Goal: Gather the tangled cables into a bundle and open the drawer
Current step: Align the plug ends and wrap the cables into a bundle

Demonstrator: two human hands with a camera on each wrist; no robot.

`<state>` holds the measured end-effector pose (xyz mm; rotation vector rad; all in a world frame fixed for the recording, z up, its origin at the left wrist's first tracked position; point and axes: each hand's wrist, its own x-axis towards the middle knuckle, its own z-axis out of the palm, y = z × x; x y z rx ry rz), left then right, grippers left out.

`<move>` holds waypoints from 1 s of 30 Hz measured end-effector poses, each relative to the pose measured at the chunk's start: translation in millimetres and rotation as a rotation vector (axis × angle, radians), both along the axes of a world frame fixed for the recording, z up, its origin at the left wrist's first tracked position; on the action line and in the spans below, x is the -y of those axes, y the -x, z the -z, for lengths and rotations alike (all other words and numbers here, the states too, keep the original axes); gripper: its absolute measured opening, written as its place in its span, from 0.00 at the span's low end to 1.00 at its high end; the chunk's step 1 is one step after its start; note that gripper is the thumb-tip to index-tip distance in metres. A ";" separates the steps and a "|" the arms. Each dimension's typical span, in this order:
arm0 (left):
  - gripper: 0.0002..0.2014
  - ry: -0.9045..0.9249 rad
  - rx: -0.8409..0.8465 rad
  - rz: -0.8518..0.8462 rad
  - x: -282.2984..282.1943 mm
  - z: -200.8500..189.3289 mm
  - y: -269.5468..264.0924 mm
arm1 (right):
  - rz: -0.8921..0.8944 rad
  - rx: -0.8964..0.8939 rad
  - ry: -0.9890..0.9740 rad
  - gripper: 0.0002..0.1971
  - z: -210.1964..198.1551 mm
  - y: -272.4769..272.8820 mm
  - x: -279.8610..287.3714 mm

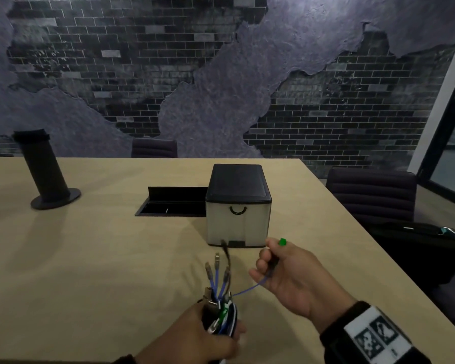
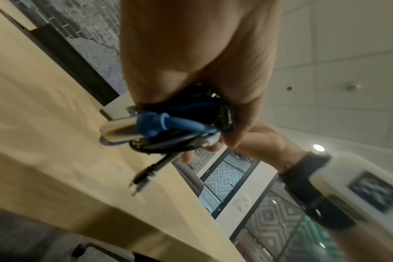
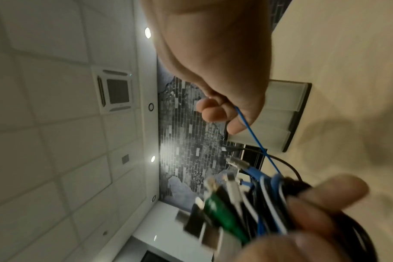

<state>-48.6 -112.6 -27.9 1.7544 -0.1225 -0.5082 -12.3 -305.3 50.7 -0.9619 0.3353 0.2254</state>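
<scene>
While the drawer [image 1: 237, 224] sits shut in its small box toward the far right of the tabletop [image 1: 95, 248], its handle [image 1: 238, 210] facing the person, both hands are busy just in front of it, near the near edge. Gripped in the left hand [image 1: 195, 334] is the bundle [image 1: 219, 315], fingers wrapped tight around black, blue and white cables, with several plugs fanning up and away toward the box. Off to the right and a little farther in, the right hand [image 1: 289, 279] is curled on a thin blue cable [image 1: 250, 288] that runs taut from the bundle, a green plug [image 1: 282, 241] poking out above its knuckles. So that last strand lies slantwise between the two hands, not yet folded in with the rest. Straight ahead of the right hand and close by stands the drawer front, which makes that hand the nearer one for the pull; I'd judge it must first feed the blue strand back to the left. One black cable tip [image 1: 225, 245] hangs just before the foot of the box, apart from it as far as I can tell.
</scene>
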 end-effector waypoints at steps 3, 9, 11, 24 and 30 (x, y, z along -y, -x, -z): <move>0.30 0.101 0.006 -0.069 3.0 15.9 -13.5 | 0.043 0.078 0.037 0.10 0.4 15.9 -14.6; 0.13 0.083 0.192 -0.117 7.6 10.6 -26.7 | 0.009 0.114 0.023 0.15 -3.5 47.4 -37.7; 0.15 0.132 0.231 -0.133 5.8 4.7 -29.8 | 0.026 0.114 -0.004 0.14 -1.0 53.8 -41.4; 0.38 0.454 0.223 -0.224 -1.4 -15.6 -38.9 | 0.031 0.082 -0.058 0.06 19.2 74.0 -48.7; 0.25 0.481 0.266 -0.277 7.0 -22.2 -37.3 | -0.002 0.277 0.189 0.11 23.1 78.6 -57.2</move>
